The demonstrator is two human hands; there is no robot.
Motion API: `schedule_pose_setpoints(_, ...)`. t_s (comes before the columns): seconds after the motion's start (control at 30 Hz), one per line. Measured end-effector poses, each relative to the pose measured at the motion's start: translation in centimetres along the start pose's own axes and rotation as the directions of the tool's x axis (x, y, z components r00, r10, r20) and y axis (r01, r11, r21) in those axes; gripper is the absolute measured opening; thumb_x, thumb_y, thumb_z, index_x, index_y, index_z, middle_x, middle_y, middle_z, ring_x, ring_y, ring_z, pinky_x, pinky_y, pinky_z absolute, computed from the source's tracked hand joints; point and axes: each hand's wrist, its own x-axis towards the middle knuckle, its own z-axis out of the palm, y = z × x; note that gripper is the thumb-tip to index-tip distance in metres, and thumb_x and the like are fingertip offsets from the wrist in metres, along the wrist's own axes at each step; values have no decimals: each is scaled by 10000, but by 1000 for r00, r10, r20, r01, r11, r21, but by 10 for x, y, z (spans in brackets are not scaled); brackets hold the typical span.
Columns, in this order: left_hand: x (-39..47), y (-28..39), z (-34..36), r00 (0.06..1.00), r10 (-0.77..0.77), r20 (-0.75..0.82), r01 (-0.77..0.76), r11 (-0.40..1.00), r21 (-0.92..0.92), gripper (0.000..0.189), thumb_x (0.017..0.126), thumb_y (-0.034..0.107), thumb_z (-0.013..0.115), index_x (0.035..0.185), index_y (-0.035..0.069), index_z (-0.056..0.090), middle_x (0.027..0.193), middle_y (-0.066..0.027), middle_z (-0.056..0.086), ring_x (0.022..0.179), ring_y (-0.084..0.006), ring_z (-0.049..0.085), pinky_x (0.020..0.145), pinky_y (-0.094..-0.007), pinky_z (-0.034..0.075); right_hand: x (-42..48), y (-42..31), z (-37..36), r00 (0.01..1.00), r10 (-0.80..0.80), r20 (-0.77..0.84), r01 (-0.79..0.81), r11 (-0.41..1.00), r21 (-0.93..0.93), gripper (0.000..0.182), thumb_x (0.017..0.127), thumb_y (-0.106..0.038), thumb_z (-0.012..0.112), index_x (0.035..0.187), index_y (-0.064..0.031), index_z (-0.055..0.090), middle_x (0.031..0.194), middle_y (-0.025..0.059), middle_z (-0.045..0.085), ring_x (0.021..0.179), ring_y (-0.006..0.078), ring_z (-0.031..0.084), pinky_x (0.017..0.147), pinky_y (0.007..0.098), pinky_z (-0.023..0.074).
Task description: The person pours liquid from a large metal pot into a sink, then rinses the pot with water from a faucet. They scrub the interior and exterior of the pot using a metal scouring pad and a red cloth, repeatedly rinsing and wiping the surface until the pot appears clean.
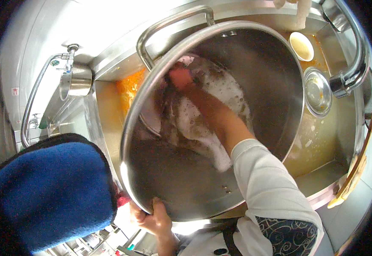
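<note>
A large stainless steel stockpot (pixel 269 128) leans on its side in the sink, its mouth towards me and a bent tube handle (pixel 173 20) on the far rim. My left hand (pixel 157 216) grips the near rim, thumb inside. My right hand (pixel 181 78) reaches deep into the pot, blurred and in shadow, close to the lower left wall. Something dark shows beside its fingers, but I cannot make out whether it is held. White suds (pixel 226 92) float on brownish water around the right forearm.
Murky water stands in the steel sink (pixel 320 174), with orange grease (pixel 130 89) at left. A white bowl (pixel 301 47) and a metal bowl (pixel 317 92) sit at right under a thick faucet (pixel 358 60). A blue towel (pixel 55 192) and a small steel pot (pixel 80 81) are at left.
</note>
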Motion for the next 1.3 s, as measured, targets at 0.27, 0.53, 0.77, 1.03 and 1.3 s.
schedule_pose_setpoints(0.27,-2,8,6,998,-35,48,38,997,-72,135,612,-19,539,729,27,490,645,-27,484,584,-105,422,562,-233,354,-35,125,60,966,189,-177,-188,982,22,446,725,-130,543,1160,-116,445,1213,154,424,909,308,544,693,414,481)
schedule_pose_setpoints(0.53,1,14,9,997,23,77,-17,997,-79,119,599,-35,515,684,34,467,618,-19,459,548,-98,398,535,-237,341,-101,-11,68,999,-28,43,20,985,169,306,750,-116,474,1052,-127,518,1069,121,463,1032,314,436,801,405,444)
schedule_pose_setpoints(0.77,-2,14,9,999,-27,30,28,998,-60,136,585,-41,512,633,49,423,565,-1,415,516,-91,361,498,-228,315,-72,-88,63,810,-563,165,577,815,-55,302,805,-247,410,1084,-153,479,1162,72,451,1109,248,402,956,471,285)
schedule_pose_setpoints(1.03,-2,16,7,997,-70,23,71,996,-44,150,587,-43,531,634,49,422,557,1,415,524,-89,371,508,-232,324,15,32,24,897,-431,96,440,893,-93,372,808,-228,430,1159,-105,440,1184,122,446,1103,284,425,935,442,325)
schedule_pose_setpoints(1.3,-6,8,4,996,-45,78,47,998,-35,136,602,-41,531,679,52,467,637,-13,459,564,-90,402,535,-224,341,-73,137,38,987,34,-156,-7,986,167,397,808,-218,447,1175,-67,434,1159,149,458,1063,299,449,907,410,359)
